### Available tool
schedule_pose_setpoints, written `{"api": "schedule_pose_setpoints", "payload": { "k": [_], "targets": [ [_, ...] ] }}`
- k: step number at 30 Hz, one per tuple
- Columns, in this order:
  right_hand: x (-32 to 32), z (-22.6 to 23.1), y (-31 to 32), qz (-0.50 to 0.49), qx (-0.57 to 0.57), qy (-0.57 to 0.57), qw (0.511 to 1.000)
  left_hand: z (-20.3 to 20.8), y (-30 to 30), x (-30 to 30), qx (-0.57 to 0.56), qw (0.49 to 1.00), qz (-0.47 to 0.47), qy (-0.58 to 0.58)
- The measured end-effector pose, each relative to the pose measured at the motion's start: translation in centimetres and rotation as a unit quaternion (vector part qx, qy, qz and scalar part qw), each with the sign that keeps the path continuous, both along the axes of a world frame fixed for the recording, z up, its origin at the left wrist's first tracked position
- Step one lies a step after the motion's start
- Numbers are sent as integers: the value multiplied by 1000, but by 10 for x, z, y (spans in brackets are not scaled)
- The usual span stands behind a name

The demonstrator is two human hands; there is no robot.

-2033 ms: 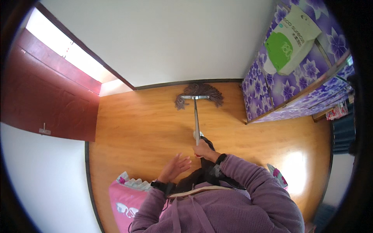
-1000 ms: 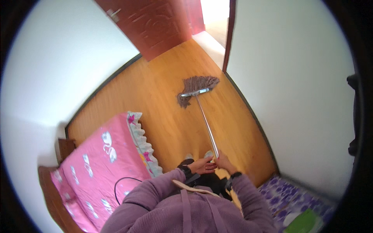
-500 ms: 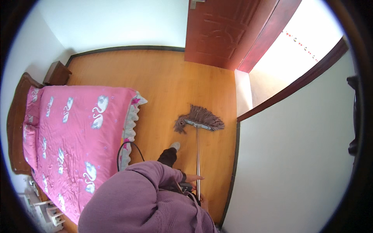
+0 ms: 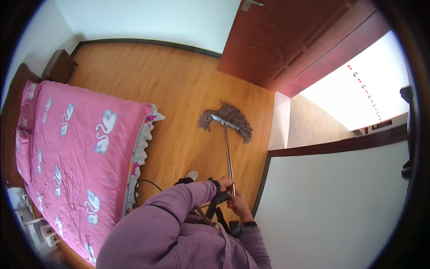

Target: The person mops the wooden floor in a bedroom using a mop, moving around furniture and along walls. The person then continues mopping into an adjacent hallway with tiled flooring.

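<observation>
A mop with grey-brown string strands [image 4: 233,117] rests on the wooden floor, spread in a fan under its pale clamp. Its thin metal handle [image 4: 228,152] runs back toward me. Around the handle my left hand [image 4: 225,183] is closed, with the purple sleeve reaching across from the left. My right hand [image 4: 240,206] grips the handle lower down, near its end, where a bit of red shows. Part of its fingers is hidden. Dark straps and a black object hang at my front beneath the hands.
A bed with a pink swan-print cover [image 4: 80,130] stands on the left, a brown nightstand [image 4: 60,66] beyond it. The red-brown door [image 4: 286,40] is open at the far right, by a bright doorway. A white wall [image 4: 331,201] runs along the right. My shoe [image 4: 192,175] is on the floor.
My hands have moved forward along with the handle, and my right hand shows more fully. The mop head has shifted slightly away and turned. The whole view has rotated a little.
</observation>
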State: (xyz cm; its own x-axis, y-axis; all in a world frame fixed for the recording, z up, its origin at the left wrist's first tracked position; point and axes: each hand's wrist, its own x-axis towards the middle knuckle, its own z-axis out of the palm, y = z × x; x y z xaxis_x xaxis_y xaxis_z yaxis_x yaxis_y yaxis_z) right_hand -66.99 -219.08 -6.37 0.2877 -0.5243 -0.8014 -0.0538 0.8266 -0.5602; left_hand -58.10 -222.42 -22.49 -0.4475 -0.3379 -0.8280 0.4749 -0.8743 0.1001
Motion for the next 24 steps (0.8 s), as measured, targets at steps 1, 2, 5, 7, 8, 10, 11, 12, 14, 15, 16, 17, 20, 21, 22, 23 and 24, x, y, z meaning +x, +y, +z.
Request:
{"api": "schedule_pose_setpoints", "payload": {
  "k": [1, 2, 5, 7, 8, 10, 11, 12, 14, 15, 16, 17, 20, 21, 22, 23, 24],
  "targets": [
    [14, -1, -23, 4, 4, 17, 1000, -5, -19, 13, -43, 999, 27, 7],
    [28, -3, -41, 28, -16, 16, 999, -10, -33, 27, -74, 996, 48, 10],
    [70, -2, -90, 84, -41, 45, 995, -6, -77, 69, -120, 991, 48, -26],
    [99, -3, -113, 121, -54, 63, 989, 4, -94, 99, -110, 991, 77, -19],
    [111, -4, -121, 146, -73, 70, 984, 9, -99, 112, -106, 990, 86, -16],
    [133, -6, -131, 188, -95, 95, 973, 17, -101, 139, -109, 985, 133, -17],
    [142, -6, -132, 226, -133, 74, 962, 20, -99, 152, -108, 983, 150, -14],
    [146, -6, -130, 252, -128, 66, 957, 23, -95, 163, -104, 980, 169, -7],
    [150, -5, -123, 290, -83, 102, 948, 24, -74, 159, -100, 979, 175, -24],
    [155, -4, -120, 305, -106, 78, 943, 24, -68, 167, -97, 978, 183, -18],
    [152, -4, -114, 326, -97, 84, 936, 23, -61, 174, -106, 981, 156, -54],
    [151, -5, -109, 343, -90, 80, 932, 20, -51, 175, -115, 982, 131, -76],
    [137, -10, -89, 382, -74, 87, 917, 7, -25, 170, -87, 989, 99, -69],
    [130, -12, -80, 397, -130, 91, 904, 2, -16, 164, -65, 992, 93, -49],
    [124, -15, -70, 410, -185, 95, 888, -2, -7, 155, -60, 991, 109, -40],
    [112, -16, -62, 421, -204, 111, 877, -4, 3, 143, -52, 991, 121, -27],
    [101, -17, -53, 404, -198, 105, 887, -6, 12, 130, -34, 990, 136, -4]
  ]
}}
